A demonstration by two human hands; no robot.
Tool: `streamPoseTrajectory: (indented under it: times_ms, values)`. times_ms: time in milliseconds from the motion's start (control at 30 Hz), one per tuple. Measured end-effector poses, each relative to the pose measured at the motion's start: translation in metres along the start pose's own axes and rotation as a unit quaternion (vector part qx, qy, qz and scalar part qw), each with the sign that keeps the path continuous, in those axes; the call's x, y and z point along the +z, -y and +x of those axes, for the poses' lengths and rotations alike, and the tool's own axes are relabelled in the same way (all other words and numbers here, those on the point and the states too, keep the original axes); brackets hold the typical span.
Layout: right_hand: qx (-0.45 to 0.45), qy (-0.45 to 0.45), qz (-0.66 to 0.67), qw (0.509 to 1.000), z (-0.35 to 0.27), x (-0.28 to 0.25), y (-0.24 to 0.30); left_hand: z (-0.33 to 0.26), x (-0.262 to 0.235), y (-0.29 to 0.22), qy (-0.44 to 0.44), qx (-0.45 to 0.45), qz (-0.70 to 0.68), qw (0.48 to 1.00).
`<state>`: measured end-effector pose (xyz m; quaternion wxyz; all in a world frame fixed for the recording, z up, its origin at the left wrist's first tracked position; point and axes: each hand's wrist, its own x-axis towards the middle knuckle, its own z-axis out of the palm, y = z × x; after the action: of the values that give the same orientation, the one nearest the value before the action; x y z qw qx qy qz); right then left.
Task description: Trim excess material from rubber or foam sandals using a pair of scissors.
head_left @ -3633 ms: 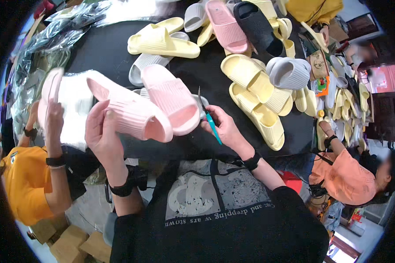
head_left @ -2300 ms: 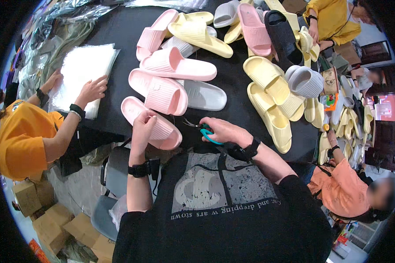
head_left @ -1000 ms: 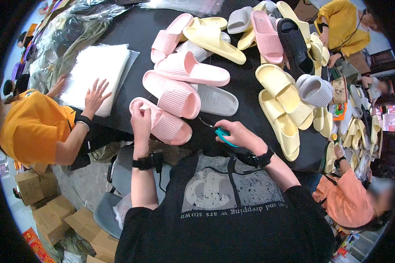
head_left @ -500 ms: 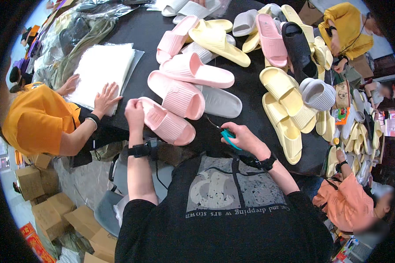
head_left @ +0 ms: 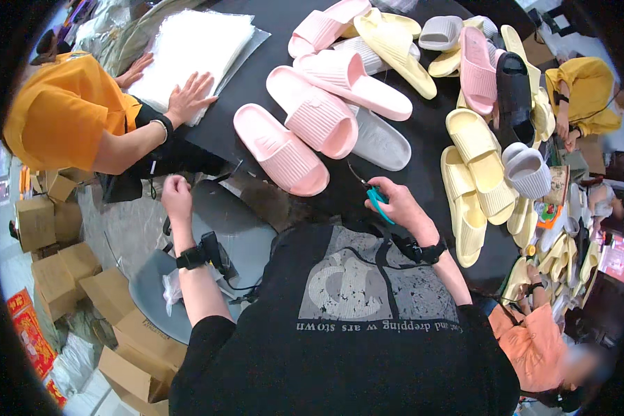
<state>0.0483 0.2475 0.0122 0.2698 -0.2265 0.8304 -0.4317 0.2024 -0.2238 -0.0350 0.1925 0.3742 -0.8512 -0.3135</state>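
My left hand (head_left: 177, 196) hangs over the grey chair, off the table's edge. Its fingers are closed in a pinch, and whatever they may hold is too small to make out. In my right hand (head_left: 405, 208) is a pair of small scissors (head_left: 378, 200) with teal handles, blades pointing up and left at the near table edge. Between my hands, the nearest pink slipper (head_left: 284, 151) lies untouched on the black table. Beside it rest another pink slipper (head_left: 315, 114), a third pink one (head_left: 357, 82) and a grey slipper (head_left: 381, 142) partly under them.
Yellow slippers (head_left: 462, 208) and a black one (head_left: 514, 97) spread along the right. A person in orange rests hands on a stack of white sheets (head_left: 194, 52) at the left. The grey chair (head_left: 152, 284) and cardboard boxes (head_left: 62, 277) stand at lower left.
My left hand has let go of the nearest pink slipper and moved left and toward me, off the table. The view has shifted; my right hand still holds the scissors.
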Motion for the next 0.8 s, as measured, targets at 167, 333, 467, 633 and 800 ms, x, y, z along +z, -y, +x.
streamPoseTrajectory:
  times_ms: [167, 333, 467, 633, 800]
  values:
    - [0.014, 0.008, -0.014, 1.000, 0.000, -0.003, 0.007, -0.060, 0.023, 0.012, 0.151, 0.006, 0.242, 0.958]
    - [-0.010, 0.001, -0.029, 1.000, -0.001, -0.005, 0.012, -0.066, 0.039, -0.016, 0.218, 0.091, 0.223, 0.946]
    - [0.017, -0.005, -0.015, 1.000, -0.008, -0.008, 0.009, -0.030, 0.057, -0.102, 0.101, 0.233, 0.054, 0.966]
    - [0.002, -0.033, -0.006, 0.999, -0.015, -0.014, 0.011, -0.007, 0.104, -0.173, 0.350, 0.152, -0.012, 0.924]
    - [0.042, -0.052, 0.009, 0.998, -0.028, -0.021, 0.008, -0.002, 0.138, -0.194, 0.471, 0.058, -0.208, 0.855]
